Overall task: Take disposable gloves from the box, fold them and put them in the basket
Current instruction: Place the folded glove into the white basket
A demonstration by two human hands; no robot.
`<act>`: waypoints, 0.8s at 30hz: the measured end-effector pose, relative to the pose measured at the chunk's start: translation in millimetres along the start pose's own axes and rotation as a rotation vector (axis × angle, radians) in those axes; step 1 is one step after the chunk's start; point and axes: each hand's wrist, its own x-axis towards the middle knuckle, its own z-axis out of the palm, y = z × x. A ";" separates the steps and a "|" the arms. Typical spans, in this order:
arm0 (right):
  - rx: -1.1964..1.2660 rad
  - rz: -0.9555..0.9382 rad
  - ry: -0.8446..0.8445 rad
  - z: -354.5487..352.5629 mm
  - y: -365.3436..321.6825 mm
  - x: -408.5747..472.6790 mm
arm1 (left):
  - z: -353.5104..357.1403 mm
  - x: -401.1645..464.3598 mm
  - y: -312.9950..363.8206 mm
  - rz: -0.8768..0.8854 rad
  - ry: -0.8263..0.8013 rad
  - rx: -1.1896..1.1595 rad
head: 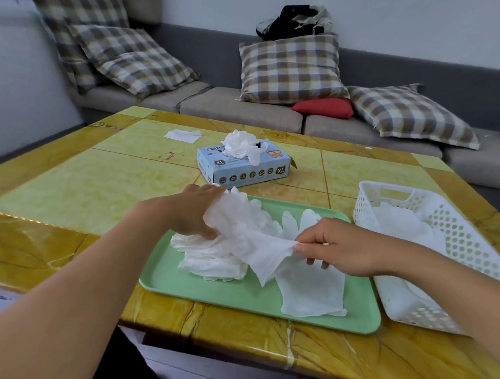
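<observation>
Folding step: left hand (194, 212) and right hand (338, 246) fingers pinch glove (252, 241) taut over tray (163, 274). Next likely: fold, carry to basket (367, 201) right of fingers.

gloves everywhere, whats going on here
A person is sorting disposable gloves at a table. The left hand and right hand hold one white glove stretched between them above a green tray. A loose pile of gloves and one flat glove lie on the tray. More gloves stick out of the blue box behind it. The white basket on the right already holds some gloves.
</observation>
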 end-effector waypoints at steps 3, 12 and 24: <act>0.160 -0.037 -0.130 -19.7 -5.7 -16.1 | -0.1 -1.9 5.3 -0.012 -0.025 0.023; 1.307 -0.002 0.183 -61.7 3.2 -39.8 | -31.7 -38.0 63.4 0.227 0.120 -0.580; 1.412 0.094 0.312 -63.3 24.9 -43.1 | -0.5 -4.2 118.4 0.271 0.110 -0.182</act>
